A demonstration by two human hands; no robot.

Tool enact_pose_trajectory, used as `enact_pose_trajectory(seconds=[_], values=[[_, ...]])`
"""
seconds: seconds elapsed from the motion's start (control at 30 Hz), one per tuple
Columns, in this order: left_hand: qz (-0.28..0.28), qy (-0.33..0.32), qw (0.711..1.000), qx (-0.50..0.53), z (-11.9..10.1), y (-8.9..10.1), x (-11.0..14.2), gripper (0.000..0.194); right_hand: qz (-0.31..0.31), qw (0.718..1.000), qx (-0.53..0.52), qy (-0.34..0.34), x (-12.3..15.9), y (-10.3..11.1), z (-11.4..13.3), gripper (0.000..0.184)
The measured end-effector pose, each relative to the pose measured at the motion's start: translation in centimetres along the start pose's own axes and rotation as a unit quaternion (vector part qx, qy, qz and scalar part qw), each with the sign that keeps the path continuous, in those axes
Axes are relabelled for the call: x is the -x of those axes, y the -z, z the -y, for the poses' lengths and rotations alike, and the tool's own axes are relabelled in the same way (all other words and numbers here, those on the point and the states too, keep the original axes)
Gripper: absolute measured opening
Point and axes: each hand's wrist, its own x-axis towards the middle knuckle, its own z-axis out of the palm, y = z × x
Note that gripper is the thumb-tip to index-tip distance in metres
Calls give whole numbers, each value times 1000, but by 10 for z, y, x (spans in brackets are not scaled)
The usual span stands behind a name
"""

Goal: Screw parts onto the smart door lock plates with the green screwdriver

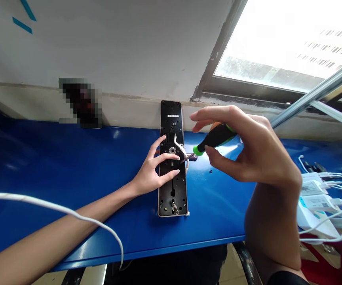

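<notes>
A long black electronic door lock panel (172, 190) with a gold-coloured rim lies lengthwise on the blue table. White wires (179, 146) rise from its middle. My left hand (156, 166) rests on the panel with its fingers spread, holding it down. My right hand (248, 150) grips a screwdriver (217, 138) with a black and green handle. The thin metal shaft slants down, and its tip sits by the panel's right edge, close to my left fingertips. A few tiny dark screws (211, 171) lie on the table to the right of the panel.
The blue table (70, 158) ends at a wall at the back. A pixelated dark object (82, 103) stands against that wall. White chargers and tangled cables (316, 198) lie at the right, a white cable (55, 208) crosses my left arm, and a metal rail (316, 93) runs at upper right.
</notes>
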Motion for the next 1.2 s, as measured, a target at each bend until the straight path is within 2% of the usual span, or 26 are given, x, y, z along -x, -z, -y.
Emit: enact_pose_trajectory(seconds=[0.07, 0.2, 0.27, 0.3, 0.43, 0.47, 0.53, 0.7, 0.77, 0.87, 1.03, 1.1, 1.2], values=[[-1, -2, 1000, 2, 0, 0, 0, 30, 2, 1000, 4, -6, 0, 0, 0, 53], [-2, -8, 1000, 0, 1, 0, 0, 31, -21, 1000, 22, 4, -1, -1, -5, 19], [-3, -5, 1000, 1, 1, 0, 0, 32, -22, 999, 25, 6, 0, -1, -6, 13], [-3, -1, 1000, 3, 1, 0, 0, 32, -21, 1000, 20, 6, 0, -1, -6, 15], [-2, 5, 1000, 7, 2, -1, 1, 31, -13, 1000, 1, 8, 1, -1, -3, 51], [-3, 3, 1000, 6, 2, -1, 1, 31, -11, 1000, 3, 8, 1, -1, -2, 55], [-5, -5, 1000, 4, 2, -1, 0, 30, -7, 1000, 6, 2, 1, -1, -2, 49], [-4, -2, 1000, 9, 3, -1, 1, 32, -27, 999, 17, -1, 0, -1, -6, 16], [-3, 3, 1000, 14, 4, -1, 2, 33, -32, 999, 18, 0, -1, -1, -7, 11], [-1, 8, 1000, 16, 3, -1, 2, 33, -30, 999, 4, 12, -1, -1, -5, 17], [-4, -1, 1000, 14, 2, 0, 1, 32, -6, 1000, -2, 21, -1, 0, 0, 54], [-5, -3, 1000, 13, 2, -1, 1, 32, -4, 1000, 6, 16, -1, -1, -1, 51], [-4, -2, 1000, 8, 3, -1, 1, 32, -23, 1000, 19, 9, -1, -3, -5, 29]])
